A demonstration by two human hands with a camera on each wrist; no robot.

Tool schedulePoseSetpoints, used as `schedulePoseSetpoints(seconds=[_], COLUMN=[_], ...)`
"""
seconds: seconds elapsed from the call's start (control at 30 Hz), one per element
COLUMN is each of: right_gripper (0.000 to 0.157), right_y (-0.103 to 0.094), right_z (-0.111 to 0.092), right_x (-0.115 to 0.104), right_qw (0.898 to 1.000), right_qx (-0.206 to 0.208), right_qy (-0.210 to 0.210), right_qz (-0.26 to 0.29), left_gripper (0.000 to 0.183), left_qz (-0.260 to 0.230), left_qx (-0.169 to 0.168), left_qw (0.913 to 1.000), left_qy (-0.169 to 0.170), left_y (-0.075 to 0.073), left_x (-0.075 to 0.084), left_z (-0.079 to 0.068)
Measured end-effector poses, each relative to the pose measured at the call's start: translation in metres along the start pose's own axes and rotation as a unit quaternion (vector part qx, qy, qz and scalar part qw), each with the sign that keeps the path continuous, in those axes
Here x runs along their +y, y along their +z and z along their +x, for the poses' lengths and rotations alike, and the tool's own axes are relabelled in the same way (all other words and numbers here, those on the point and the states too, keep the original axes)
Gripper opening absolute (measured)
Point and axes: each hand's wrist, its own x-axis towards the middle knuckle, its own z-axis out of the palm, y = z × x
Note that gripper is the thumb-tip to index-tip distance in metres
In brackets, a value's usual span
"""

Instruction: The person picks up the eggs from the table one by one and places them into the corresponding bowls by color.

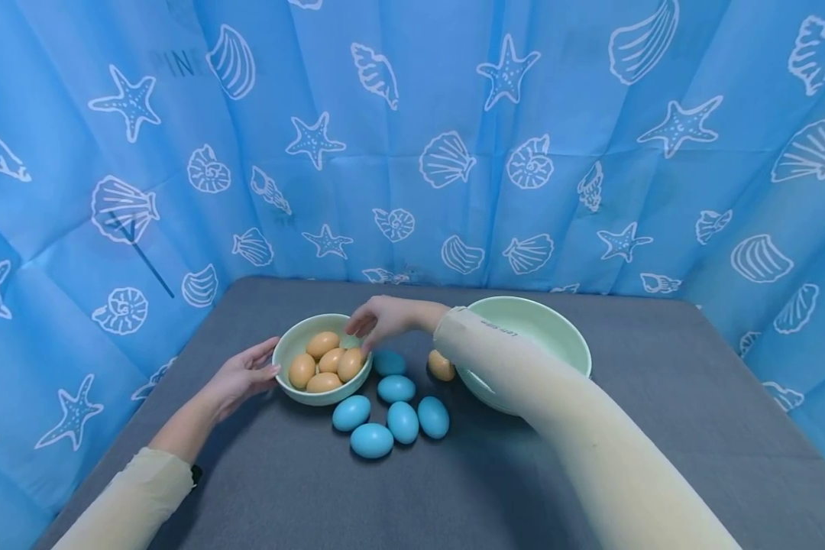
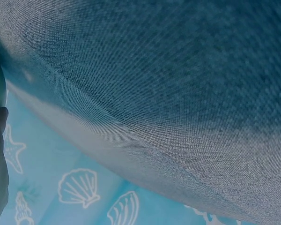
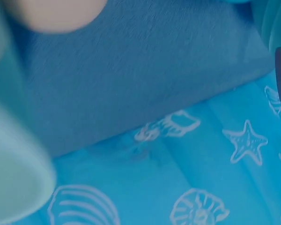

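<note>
A small pale green bowl (image 1: 292,393) holds several light orange eggs (image 1: 323,344). My left hand (image 1: 242,374) rests against its left side, thumb and fingers touching the wall near the rim; in the left wrist view a fingertip (image 2: 0,117) meets the bowl's outside. My right hand (image 1: 385,319) reaches over the far right rim, fingers pointing down into the bowl. Its fingertips are close to the rightmost orange egg (image 1: 351,366), with no egg visible between them. Several blue eggs (image 1: 372,441) lie on the table right of the bowl.
Behind my right forearm stands a larger pale green bowl (image 1: 557,328), its inside partly hidden. One orange egg (image 1: 441,366) lies on the grey cloth (image 1: 302,489) beside it. A blue shell-print curtain (image 1: 412,153) surrounds the table's back and sides.
</note>
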Motion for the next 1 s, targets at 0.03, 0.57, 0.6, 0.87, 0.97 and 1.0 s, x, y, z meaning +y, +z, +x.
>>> schedulePoseSetpoints(seconds=[0.03, 0.57, 0.6, 0.87, 0.97, 1.0], right_gripper=[0.049, 0.045, 0.046, 0.058, 0.061, 0.061], right_y=[-0.003, -0.028, -0.028, -0.024, -0.023, -0.023], right_z=[-0.003, -0.047, -0.049, -0.053, -0.053, -0.053], right_x=[0.001, 0.029, 0.031, 0.050, 0.055, 0.055], right_qw=[1.000, 0.999, 0.999, 0.987, 0.982, 0.980], right_qx=[0.005, -0.017, -0.025, -0.104, -0.128, -0.134], right_qy=[-0.005, 0.026, 0.029, 0.088, 0.102, 0.108], right_qz=[0.002, -0.028, -0.032, -0.081, -0.100, -0.103], left_gripper=[0.067, 0.068, 0.068, 0.068, 0.068, 0.068], left_qz=[0.001, 0.002, 0.002, 0.004, 0.000, -0.002], left_qx=[0.001, 0.008, 0.008, 0.010, 0.009, 0.009], left_qw=[1.0000, 0.9999, 0.9999, 0.9999, 1.0000, 1.0000], left_qy=[0.000, -0.007, -0.007, 0.001, 0.001, 0.000], left_y=[0.000, 0.000, 0.001, 0.001, 0.002, 0.002], left_x=[0.000, 0.002, 0.002, -0.001, -0.001, -0.001], left_z=[0.000, 0.000, 0.000, 0.002, 0.002, 0.002])
